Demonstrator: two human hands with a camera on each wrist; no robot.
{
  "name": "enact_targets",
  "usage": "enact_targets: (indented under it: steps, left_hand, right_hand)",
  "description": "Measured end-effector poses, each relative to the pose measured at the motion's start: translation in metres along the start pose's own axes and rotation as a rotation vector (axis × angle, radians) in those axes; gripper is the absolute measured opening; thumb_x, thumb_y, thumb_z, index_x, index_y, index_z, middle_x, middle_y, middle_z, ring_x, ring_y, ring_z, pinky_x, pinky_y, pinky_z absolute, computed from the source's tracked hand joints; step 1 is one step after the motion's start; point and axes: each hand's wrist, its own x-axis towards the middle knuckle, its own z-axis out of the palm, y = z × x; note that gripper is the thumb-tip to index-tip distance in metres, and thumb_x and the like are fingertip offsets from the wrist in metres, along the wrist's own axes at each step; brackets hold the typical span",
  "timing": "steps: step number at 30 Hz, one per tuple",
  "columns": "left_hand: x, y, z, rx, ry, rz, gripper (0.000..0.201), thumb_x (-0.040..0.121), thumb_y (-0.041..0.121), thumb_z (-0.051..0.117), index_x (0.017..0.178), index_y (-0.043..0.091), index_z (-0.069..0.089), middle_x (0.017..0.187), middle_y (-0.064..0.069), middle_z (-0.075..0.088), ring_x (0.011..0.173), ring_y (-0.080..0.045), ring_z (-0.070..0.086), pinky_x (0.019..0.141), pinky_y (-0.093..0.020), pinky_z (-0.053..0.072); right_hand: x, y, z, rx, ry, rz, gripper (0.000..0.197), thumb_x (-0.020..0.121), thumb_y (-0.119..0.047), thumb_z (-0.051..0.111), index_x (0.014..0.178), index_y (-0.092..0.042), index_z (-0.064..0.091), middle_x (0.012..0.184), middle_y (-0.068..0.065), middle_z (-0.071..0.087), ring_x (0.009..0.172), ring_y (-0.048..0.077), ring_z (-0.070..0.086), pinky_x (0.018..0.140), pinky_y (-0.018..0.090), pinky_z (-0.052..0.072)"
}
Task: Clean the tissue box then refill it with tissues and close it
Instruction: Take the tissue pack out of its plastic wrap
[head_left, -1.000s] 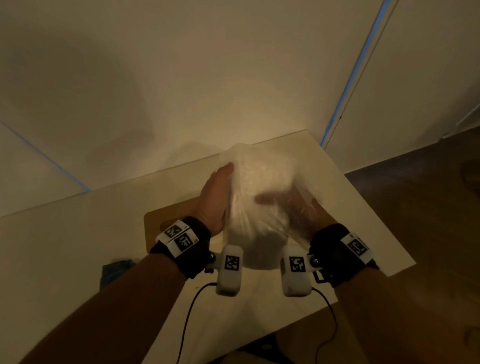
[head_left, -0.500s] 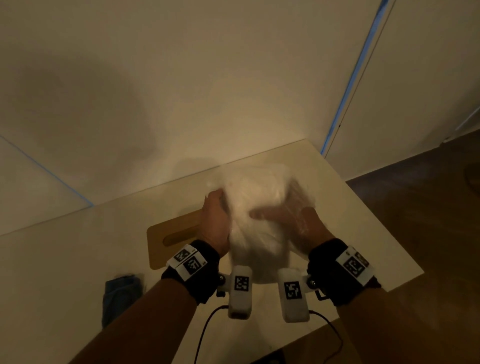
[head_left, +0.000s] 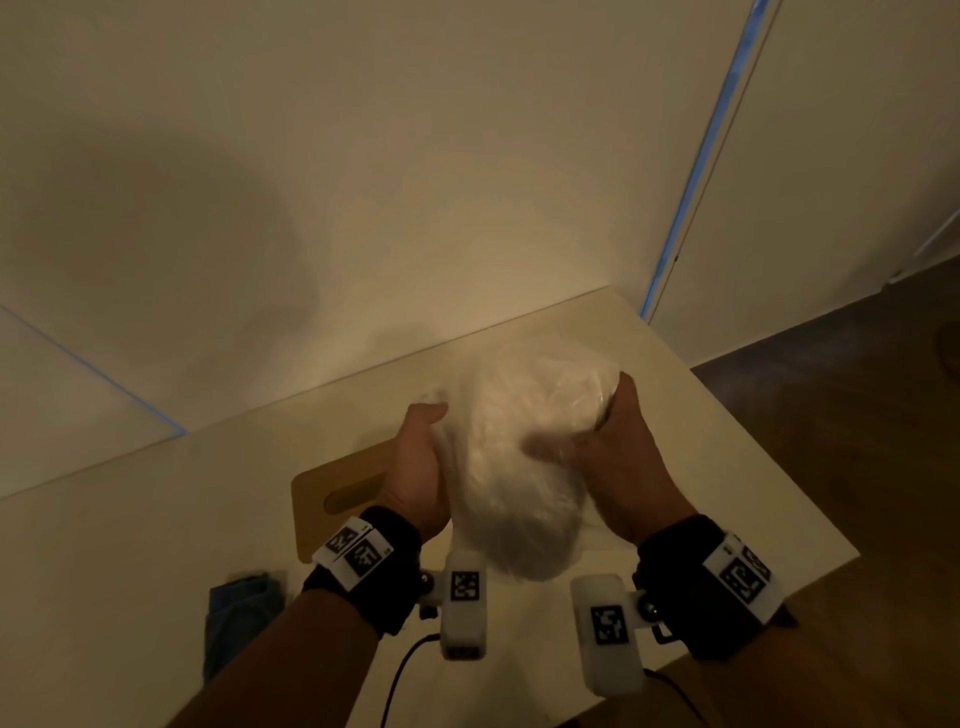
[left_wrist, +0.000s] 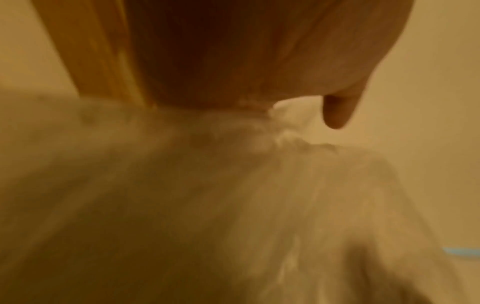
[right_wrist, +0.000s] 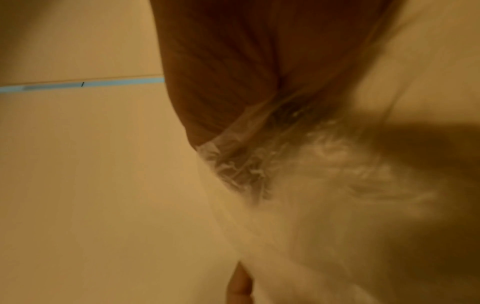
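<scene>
A clear plastic pack of white tissues (head_left: 519, 467) is held above the white table (head_left: 727, 467) between both hands. My left hand (head_left: 418, 467) grips its left side, and my right hand (head_left: 618, 457) grips its right side with the thumb over the crinkled film. In the left wrist view the film (left_wrist: 259, 195) bunches under my palm. The right wrist view shows crumpled plastic (right_wrist: 246, 164) caught in my fingers. A flat brown wooden lid with an oval slot (head_left: 337, 493) lies on the table behind my left wrist. No tissue box body is visible.
A folded blue cloth (head_left: 234, 618) lies on the table at the lower left. The table stands against a pale wall, with its right edge over a dark wood floor (head_left: 857, 441). A black cable (head_left: 400, 670) hangs below the wrist cameras.
Both hands have lowered the tissue pack toward the table and turned it. My right hand has slid from the front of the pack round to its far right end.
</scene>
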Motion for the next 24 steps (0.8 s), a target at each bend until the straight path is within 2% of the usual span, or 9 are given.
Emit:
enact_targets:
  steps: [2,5,11,13,15,18,19,21,24]
  left_hand:
    - [-0.004,0.004,0.000,0.074,-0.024,0.064,0.037,0.098,0.034,0.049,0.117,0.010,0.068,0.109,-0.017,0.073,0.103,-0.037,0.068,0.094,-0.052,0.052]
    - [0.006,0.005,-0.004,0.085,0.161,0.186,0.015,0.098,0.021,0.057,0.103,0.013,0.068,0.096,-0.013,0.073,0.090,-0.031,0.072,0.085,-0.048,0.058]
    - [0.011,0.000,0.001,0.116,0.305,0.250,0.014,0.101,0.025,0.050,0.105,0.012,0.057,0.086,-0.008,0.062,0.073,-0.021,0.065,0.061,-0.032,0.056]
    - [0.010,-0.001,0.002,0.093,0.207,0.245,0.009,0.097,0.025,0.053,0.104,0.020,0.057,0.097,-0.010,0.059,0.081,-0.024,0.063,0.069,-0.037,0.053]
    - [0.011,0.004,0.003,0.213,0.070,0.262,0.024,0.092,0.032,0.057,0.116,0.033,0.057,0.111,-0.010,0.060,0.090,-0.027,0.063,0.075,-0.040,0.051]
    - [0.015,0.016,0.012,0.539,-0.114,0.340,0.040,0.092,0.045,0.061,0.131,0.048,0.053,0.129,0.004,0.056,0.111,-0.014,0.060,0.086,-0.034,0.051]
    - [0.014,0.020,0.020,0.647,-0.144,0.361,0.034,0.093,0.047,0.061,0.127,0.046,0.058,0.127,0.009,0.059,0.111,-0.009,0.060,0.089,-0.029,0.051]
    - [0.014,0.024,0.034,0.764,-0.136,0.425,0.013,0.098,0.040,0.058,0.104,0.034,0.069,0.098,0.018,0.070,0.089,0.002,0.066,0.075,-0.015,0.049]
    - [0.014,0.019,0.038,0.651,-0.053,0.499,0.021,0.098,0.024,0.061,0.081,0.013,0.067,0.074,0.007,0.065,0.069,-0.006,0.060,0.063,-0.019,0.048]
  right_hand:
    - [0.002,-0.001,-0.008,0.041,-0.025,0.006,0.075,0.060,-0.005,0.092,0.126,-0.019,0.059,0.116,0.003,0.071,0.103,0.022,0.071,0.081,0.048,0.061]
    - [0.002,-0.001,-0.020,0.097,-0.020,-0.006,0.066,0.064,0.002,0.087,0.122,-0.018,0.062,0.110,0.003,0.073,0.098,0.020,0.072,0.075,0.039,0.062]
    - [-0.001,0.005,-0.028,0.198,-0.019,0.036,0.057,0.066,0.009,0.082,0.114,-0.016,0.064,0.101,0.003,0.075,0.092,0.021,0.074,0.076,0.042,0.062]
    - [-0.003,0.007,-0.034,0.176,-0.034,0.040,0.057,0.066,0.007,0.083,0.115,-0.015,0.064,0.103,0.008,0.074,0.094,0.026,0.072,0.078,0.047,0.062]
    - [-0.003,0.006,-0.040,0.100,-0.074,0.026,0.058,0.066,0.007,0.084,0.116,-0.013,0.063,0.105,0.011,0.073,0.097,0.029,0.070,0.080,0.049,0.061]
    - [0.001,0.004,-0.042,-0.002,-0.133,0.003,0.060,0.065,0.004,0.086,0.117,-0.016,0.064,0.106,0.007,0.073,0.097,0.024,0.071,0.081,0.050,0.060]
    - [0.003,0.004,-0.041,-0.014,-0.138,-0.005,0.060,0.065,0.003,0.086,0.117,-0.017,0.064,0.106,0.006,0.073,0.097,0.022,0.071,0.081,0.050,0.061]
    - [0.005,0.004,-0.040,-0.004,-0.127,-0.007,0.061,0.065,0.005,0.085,0.118,-0.017,0.064,0.106,0.005,0.073,0.097,0.021,0.072,0.081,0.049,0.061]
    - [0.005,0.003,-0.041,0.010,-0.112,0.007,0.062,0.065,0.008,0.084,0.118,-0.019,0.064,0.107,0.003,0.074,0.097,0.019,0.072,0.083,0.047,0.061]
